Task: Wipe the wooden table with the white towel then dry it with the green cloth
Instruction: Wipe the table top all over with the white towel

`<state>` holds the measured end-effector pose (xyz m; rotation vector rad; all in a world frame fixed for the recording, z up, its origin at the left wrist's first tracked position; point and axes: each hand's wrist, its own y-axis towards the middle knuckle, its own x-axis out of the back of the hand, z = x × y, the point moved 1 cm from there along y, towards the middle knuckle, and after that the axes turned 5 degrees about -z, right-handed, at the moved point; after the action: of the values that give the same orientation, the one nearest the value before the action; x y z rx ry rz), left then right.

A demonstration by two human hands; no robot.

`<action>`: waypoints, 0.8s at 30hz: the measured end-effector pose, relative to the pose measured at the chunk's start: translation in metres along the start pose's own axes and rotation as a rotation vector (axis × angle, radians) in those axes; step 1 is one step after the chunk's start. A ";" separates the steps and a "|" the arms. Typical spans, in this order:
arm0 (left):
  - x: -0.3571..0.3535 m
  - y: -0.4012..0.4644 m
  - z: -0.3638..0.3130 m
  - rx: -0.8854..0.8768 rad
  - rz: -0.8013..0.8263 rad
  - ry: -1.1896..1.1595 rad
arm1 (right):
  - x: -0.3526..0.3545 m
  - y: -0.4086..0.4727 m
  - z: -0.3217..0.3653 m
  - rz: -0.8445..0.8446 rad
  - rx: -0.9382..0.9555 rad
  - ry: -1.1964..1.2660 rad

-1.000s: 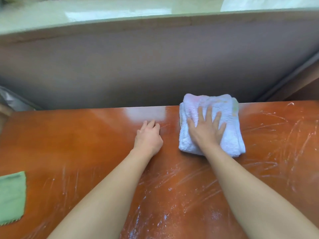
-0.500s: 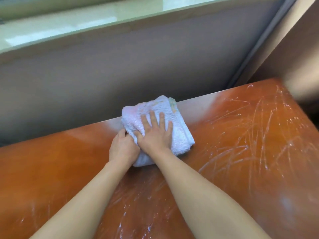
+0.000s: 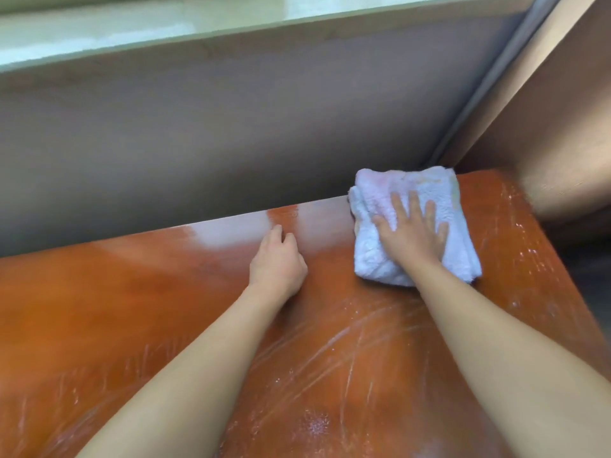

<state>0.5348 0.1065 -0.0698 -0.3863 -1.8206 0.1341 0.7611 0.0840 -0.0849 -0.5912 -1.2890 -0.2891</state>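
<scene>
Glossy orange-brown boards of the wooden table (image 3: 132, 309) fill the lower half of the head view, backed by a grey wall panel (image 3: 231, 127) that rises to a pale green ledge (image 3: 165, 24), with a brown wooden side panel (image 3: 545, 110) closing the corner at the right. White wet streaks and droplets arc across the near and right parts of the tabletop, while the far left stretch shows a smooth sheen. At the table's far right corner lies the white towel (image 3: 390, 190), folded into a thick pad and tinged faintly pink, its far edge against the wall panel. A person's right hand (image 3: 413, 233) presses flat on top of the towel, fingers straight and spread, palm down. Well to its left, apart from the towel, the left hand (image 3: 277, 262) rests on the bare wood near the far edge, its fingers loosely curled under and holding nothing. Both bare forearms reach in from the bottom of the view. Motion blur softens the table's right edge
</scene>
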 end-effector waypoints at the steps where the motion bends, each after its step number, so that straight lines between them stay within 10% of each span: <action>1: 0.000 0.001 0.002 -0.005 0.006 0.010 | 0.002 0.003 -0.005 -0.001 -0.011 -0.011; 15: 0.010 0.003 0.007 -0.011 -0.057 -0.078 | -0.035 -0.060 0.101 0.077 0.331 -0.005; 24: 0.010 0.006 -0.039 0.036 -0.057 -0.072 | -0.013 -0.024 0.049 0.088 0.353 0.044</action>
<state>0.5702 0.1112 -0.0511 -0.3073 -1.8959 0.1430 0.7056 0.0906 -0.0839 -0.3368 -1.2321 0.0004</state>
